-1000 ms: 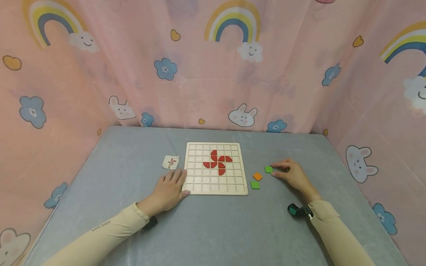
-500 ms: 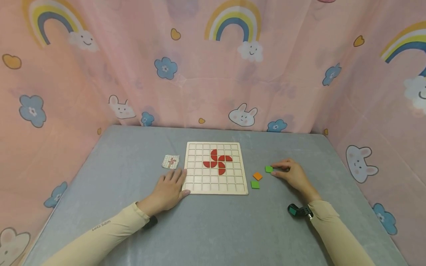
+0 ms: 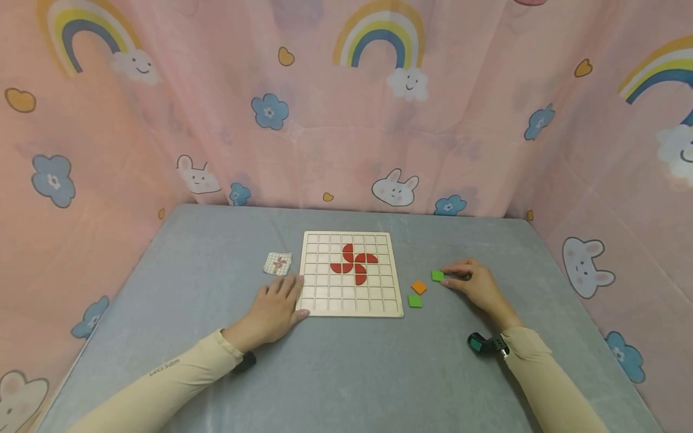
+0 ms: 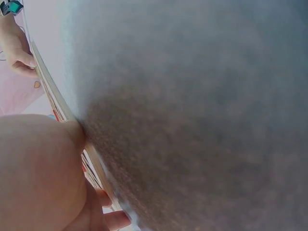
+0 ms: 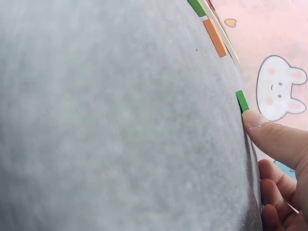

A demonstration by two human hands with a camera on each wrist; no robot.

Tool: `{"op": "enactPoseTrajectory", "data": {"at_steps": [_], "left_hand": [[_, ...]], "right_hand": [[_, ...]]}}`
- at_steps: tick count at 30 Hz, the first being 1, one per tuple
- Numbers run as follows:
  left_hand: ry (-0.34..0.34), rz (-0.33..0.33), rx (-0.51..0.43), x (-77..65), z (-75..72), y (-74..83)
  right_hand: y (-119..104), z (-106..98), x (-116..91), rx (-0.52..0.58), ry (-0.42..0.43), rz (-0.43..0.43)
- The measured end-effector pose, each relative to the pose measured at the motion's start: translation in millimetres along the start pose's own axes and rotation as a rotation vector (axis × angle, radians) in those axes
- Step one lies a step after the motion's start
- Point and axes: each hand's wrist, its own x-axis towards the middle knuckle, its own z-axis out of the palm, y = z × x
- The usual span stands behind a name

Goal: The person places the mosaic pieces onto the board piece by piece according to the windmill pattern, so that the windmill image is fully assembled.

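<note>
My right hand [image 3: 479, 288] is at the right of the table, its thumb and index finger pinching a small green square tile [image 3: 437, 275] at its right side. In the right wrist view the thumb tip touches the end of that green tile [image 5: 242, 100]. A pale wooden grid board [image 3: 325, 293] lies mid-table, with red petal-shaped pieces [image 3: 360, 275] forming a pinwheel on it. Along the board's left edge rests my left hand [image 3: 273, 313], fingers extended and thumb at the near corner. The left wrist view shows that hand [image 4: 38, 168] against the board's side.
An orange tile [image 3: 419, 287] and a second green tile [image 3: 415, 301] lie between the board and my right hand. Left of the board is a small paper card [image 3: 278, 264] printed with a grid and pinwheel. A pink patterned curtain [image 3: 314, 156] surrounds the grey table [image 3: 346, 373].
</note>
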Motion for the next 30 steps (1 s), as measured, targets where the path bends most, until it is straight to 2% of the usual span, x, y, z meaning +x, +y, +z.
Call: {"op": "enactPoseTrajectory", "data": {"at_steps": [16,30], "left_hand": [[0.0,0.002,0.001,-0.3,-0.8,0.7],[-0.003,-0.005,-0.005,-0.8,-1.6,1.5]], "right_hand": [[-6,-2,-1,-0.005,0.011,-0.01],[-34,9,7,-0.013,0.018,-0.045]]}}
